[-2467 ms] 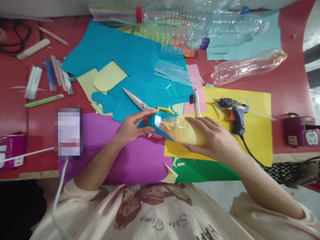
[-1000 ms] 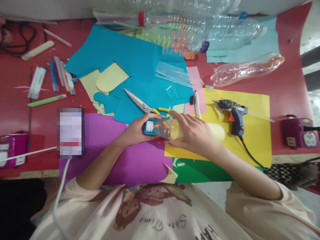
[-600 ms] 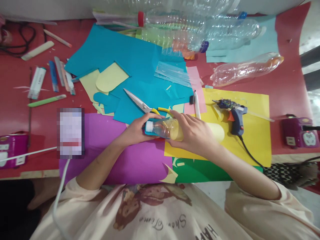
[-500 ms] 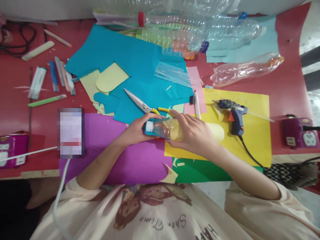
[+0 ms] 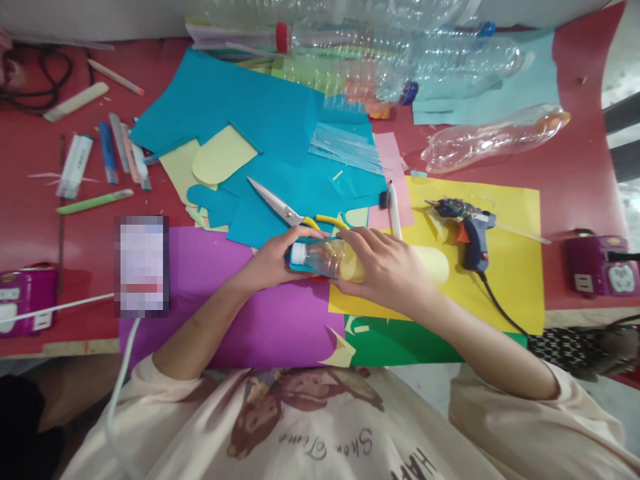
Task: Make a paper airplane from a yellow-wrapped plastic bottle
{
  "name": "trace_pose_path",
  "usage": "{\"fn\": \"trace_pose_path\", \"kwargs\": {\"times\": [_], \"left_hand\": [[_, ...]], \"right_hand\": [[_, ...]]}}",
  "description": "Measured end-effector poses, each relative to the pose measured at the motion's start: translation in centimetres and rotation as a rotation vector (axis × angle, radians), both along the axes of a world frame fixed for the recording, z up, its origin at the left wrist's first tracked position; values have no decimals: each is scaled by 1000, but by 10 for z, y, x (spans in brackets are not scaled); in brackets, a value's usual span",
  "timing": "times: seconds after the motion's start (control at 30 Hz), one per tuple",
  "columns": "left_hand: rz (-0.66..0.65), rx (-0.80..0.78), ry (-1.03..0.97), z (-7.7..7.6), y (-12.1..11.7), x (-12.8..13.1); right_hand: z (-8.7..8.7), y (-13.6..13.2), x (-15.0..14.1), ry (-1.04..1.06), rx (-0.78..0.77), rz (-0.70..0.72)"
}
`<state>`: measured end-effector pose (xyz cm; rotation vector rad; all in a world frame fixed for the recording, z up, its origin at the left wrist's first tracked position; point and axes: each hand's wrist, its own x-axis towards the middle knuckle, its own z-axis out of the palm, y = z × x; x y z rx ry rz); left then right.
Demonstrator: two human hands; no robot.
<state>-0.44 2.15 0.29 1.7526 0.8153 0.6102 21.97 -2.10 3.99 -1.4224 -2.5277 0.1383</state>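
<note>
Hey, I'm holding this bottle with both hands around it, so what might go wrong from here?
The scissors lie right beside your left hand, so a shift might nick a finger. The glue gun rests on the yellow sheet; if hot, it could mark the paper. And the bottle is on its side, so it may roll if your right hand loosens.

**Scissors [image 5: 280,205] partly hidden by hands**

The right hand [image 5: 387,268] covers the middle of a bottle [image 5: 323,259], whose neck end hides some of the left hand's [image 5: 273,263] fingers. Between them, the scissors' handles are mostly covered — only yellow shows clearly. Left of the hands, the phone [image 5: 143,267] is pixelated — unreadable. Far beyond them, the topmost clear bottle [image 5: 395,9] is cut off.
</note>
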Motion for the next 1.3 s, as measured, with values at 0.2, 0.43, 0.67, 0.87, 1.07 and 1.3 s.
{"fn": "trace_pose_path", "kwargs": {"times": [0.2, 0.43, 0.67, 0.87, 1.07, 1.3], "left_hand": [[-7, 17, -10, 0, 0, 0], [-1, 36, -67, -4, 0, 3], [15, 45, -71, -8, -1, 1], [-6, 51, -106, -11, -2, 3], [27, 150, -101, -17, -1, -1], [206, 496, -69, -10, 5, -11]], "right_hand": [[-1, -1, -1, -14, -26, -15], [-2, -1, 2, 0, -83, 0], [0, -2, -2, -4, -33, -30], [2, -1, 0, -49, -49, 37], [3, 0, 3, 4, -51, 17], [8, -1, 8, 31, -54, -126]]}}
